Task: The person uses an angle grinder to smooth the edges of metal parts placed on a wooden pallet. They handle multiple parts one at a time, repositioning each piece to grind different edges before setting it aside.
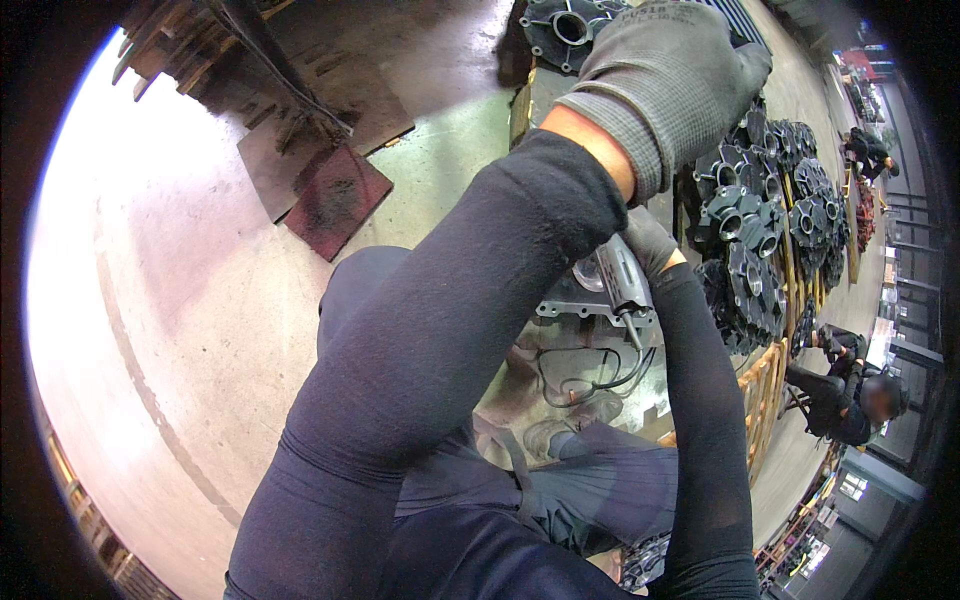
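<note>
My left hand point(665, 85), in a grey knit work glove, reaches across the upper middle with its back toward me. Its fingers curl away out of sight, and whatever they hold is hidden. Behind the left wrist, my gloved right hand point(652, 240) is closed around a silver-grey corded power tool point(625, 278). The tool's front end is covered by my left arm. Under it shows the flanged edge of a grey metal casting point(580, 308) with bolt holes. Beyond my left hand sits a dark cast housing point(570, 28) with a round opening.
Several black cast housings point(740, 215) are stacked to the right beside a wooden pallet point(765, 395). The tool's cable point(600, 385) loops down near my shoe. A reddish-brown plate point(340, 200) lies on the floor at the left. Another person point(850, 395) sits at the far right.
</note>
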`<move>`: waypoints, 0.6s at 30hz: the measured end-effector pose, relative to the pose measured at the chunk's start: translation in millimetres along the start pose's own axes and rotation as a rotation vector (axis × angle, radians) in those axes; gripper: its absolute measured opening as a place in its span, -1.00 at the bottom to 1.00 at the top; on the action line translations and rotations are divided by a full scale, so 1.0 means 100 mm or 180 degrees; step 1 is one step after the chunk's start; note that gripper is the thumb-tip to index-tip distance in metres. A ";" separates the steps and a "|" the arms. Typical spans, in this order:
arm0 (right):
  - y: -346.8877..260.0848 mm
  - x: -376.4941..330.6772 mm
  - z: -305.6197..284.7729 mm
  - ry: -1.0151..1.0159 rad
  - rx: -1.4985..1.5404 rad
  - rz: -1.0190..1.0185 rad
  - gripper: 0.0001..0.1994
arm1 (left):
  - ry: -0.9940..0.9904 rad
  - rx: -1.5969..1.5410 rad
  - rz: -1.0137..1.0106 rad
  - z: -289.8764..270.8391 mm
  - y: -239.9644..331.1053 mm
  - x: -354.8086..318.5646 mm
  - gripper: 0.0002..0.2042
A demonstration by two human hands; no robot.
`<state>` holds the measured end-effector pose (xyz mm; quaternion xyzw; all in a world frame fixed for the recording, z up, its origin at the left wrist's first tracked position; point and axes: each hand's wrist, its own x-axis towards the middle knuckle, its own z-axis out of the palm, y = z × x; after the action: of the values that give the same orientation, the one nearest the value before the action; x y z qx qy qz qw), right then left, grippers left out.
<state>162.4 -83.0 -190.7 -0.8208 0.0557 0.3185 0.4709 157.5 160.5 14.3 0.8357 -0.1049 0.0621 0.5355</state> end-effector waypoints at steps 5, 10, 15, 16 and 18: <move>-0.08 -0.09 0.11 -0.0064 0.0253 -0.0163 -0.43 | 0.0006 -0.0077 0.0133 0.00 -0.08 0.04 -0.45; 0.00 0.06 0.08 -0.0214 -0.0583 -0.0444 -0.45 | 0.0387 0.0472 -0.0308 0.19 -0.01 0.13 -0.42; 0.27 0.52 0.02 -0.0577 -0.1381 -0.0833 -0.40 | -0.0398 -0.0107 -0.0706 -0.26 0.11 0.06 -0.45; 0.28 0.56 0.00 -0.0634 -0.1513 -0.0776 -0.37 | -0.0389 -0.0177 -0.0787 -0.24 0.14 0.08 -0.46; 0.31 0.61 0.05 -0.0451 -0.1235 -0.0451 -0.34 | -0.0354 -0.0299 -0.0951 -0.23 0.26 0.10 -0.47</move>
<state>196.3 -83.5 -249.9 -0.8734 -0.0977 0.3463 0.3281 160.8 170.3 48.9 0.8182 -0.0117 -0.0695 0.5706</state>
